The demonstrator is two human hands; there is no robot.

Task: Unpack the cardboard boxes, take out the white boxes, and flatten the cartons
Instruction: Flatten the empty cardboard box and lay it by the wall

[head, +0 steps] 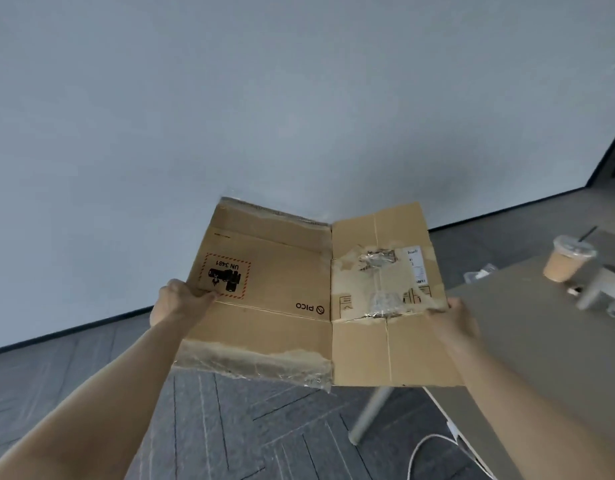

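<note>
Both arms stretched forward, hands raised.
The left hand [176, 301] pinches one edge of the flattened carton [281, 271], the right hand [453, 318] grips the opposite edge.

Single head cam here, wide-angle, facing forward and down, horizon tilted; carton [281, 289] close up front, wall [264, 98] behind, floor [247, 427] below, bench [541, 341] off right.

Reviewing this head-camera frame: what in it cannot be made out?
Head view, the only one:
1. Fingers of the left hand and right hand: hidden behind the carton they hold by its side edges.
2. Print on the carton's white label: too small, blurred.
3. Objects beside the cup on the table: blurred, cut off by the right edge.
4. The carton's far face: turned away.
</note>
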